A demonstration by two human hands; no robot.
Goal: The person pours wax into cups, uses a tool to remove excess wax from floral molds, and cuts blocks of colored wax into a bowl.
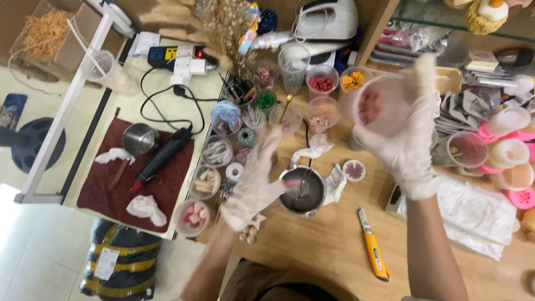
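My right hand [409, 142], in a thin white glove, holds up a clear plastic cup [374, 105] with pink pieces inside, tilted above the wooden table. My left hand [257, 181], also gloved, hovers with fingers spread just left of a small metal pot [304, 192]. The pot stands on the table with a thin tool resting in it, and a crumpled white cloth [316, 148] is wrapped on its handle. The left hand holds nothing.
Several clear cups of coloured bits [322, 83] crowd the table's back. A yellow utility knife [373, 245] lies in front of the pot. A heat gun [161, 159] and a metal cup [139, 138] sit on a dark red mat. Pink moulds [515, 167] stand at the right.
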